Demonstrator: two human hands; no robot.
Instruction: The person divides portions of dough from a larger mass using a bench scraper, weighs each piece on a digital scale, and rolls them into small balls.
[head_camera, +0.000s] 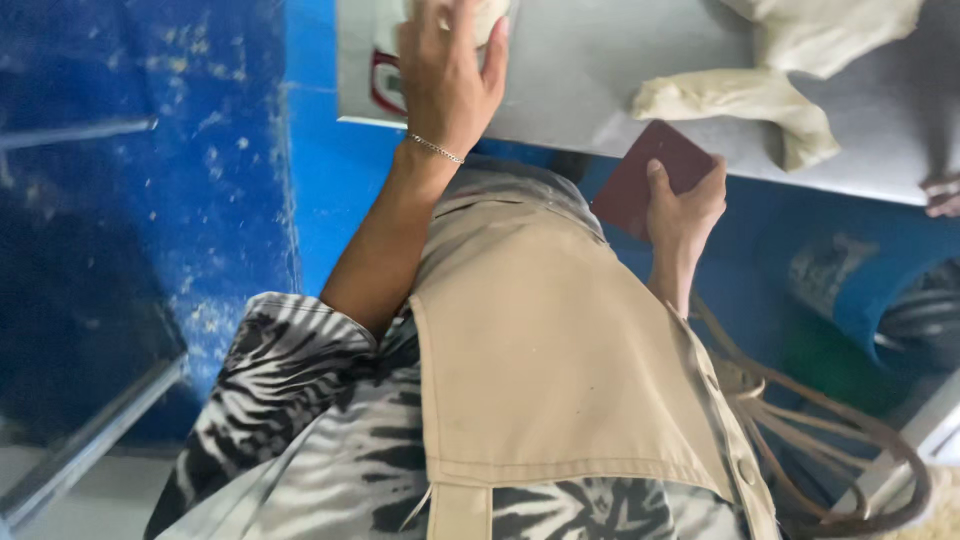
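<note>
Head view: maroon scraper within right hand grip.

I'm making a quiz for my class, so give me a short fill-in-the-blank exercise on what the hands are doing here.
1. The right hand holds a dark red ____.
2. The left hand rests on a lump of ____.
3. A thin ____ circles the left wrist.

Missing words: scraper; dough; bracelet.
</note>
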